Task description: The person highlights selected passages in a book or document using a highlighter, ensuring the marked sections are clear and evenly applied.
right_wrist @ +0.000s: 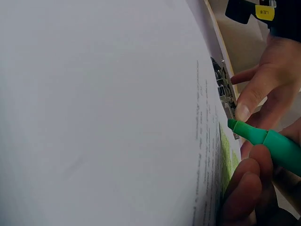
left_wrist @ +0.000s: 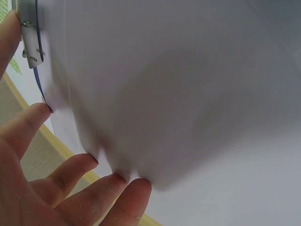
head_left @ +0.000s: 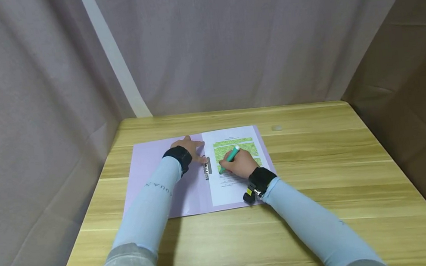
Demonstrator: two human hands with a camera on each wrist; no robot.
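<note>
Pale blue sleeves are seen closest to the head camera, reaching out over a wooden table (head_left: 316, 148). On it, a lilac folder (head_left: 150, 165) is spread open, with a printed sheet (head_left: 238, 186) lying on its right half; the upper lines of the sheet are marked in green. A green highlighter (head_left: 232, 154) is gripped by the right hand (head_left: 239, 165), its fingers curled round the barrel, and its tip is set against the sheet at the left end of a line. The left hand (head_left: 189, 148) is laid flat on the folder with fingers straight and spread, just beside the metal clip (head_left: 207, 168) at the fold. The table is enclosed by grey curtains (head_left: 226, 40).
</note>
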